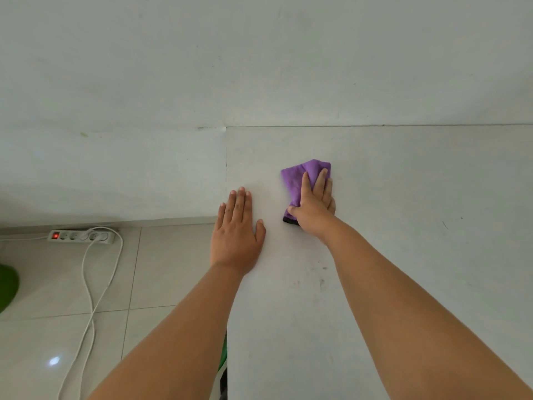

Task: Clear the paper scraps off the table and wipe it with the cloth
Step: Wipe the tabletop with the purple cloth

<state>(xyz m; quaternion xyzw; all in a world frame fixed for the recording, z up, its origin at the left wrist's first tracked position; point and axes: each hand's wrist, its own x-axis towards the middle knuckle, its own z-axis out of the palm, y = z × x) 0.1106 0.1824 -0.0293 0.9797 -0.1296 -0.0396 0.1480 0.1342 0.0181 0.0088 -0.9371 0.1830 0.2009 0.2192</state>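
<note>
A folded purple cloth [297, 180] with a dark hem lies on the white table [403, 197], near its far left corner. My right hand [314, 206] presses flat on the cloth, fingers straight and thumb spread at its near edge. My left hand [238, 232] rests flat on the tabletop beside the left edge, fingers straight and together. No paper scraps show on the table. A few small dark marks [321, 281] dot the surface nearer to me.
The table's left edge [226, 180] drops to a tiled floor. On the floor by the white wall lies a power strip [80, 236] with a lit red switch and white cables [89, 298]. A green object [7, 287] sits at the far left.
</note>
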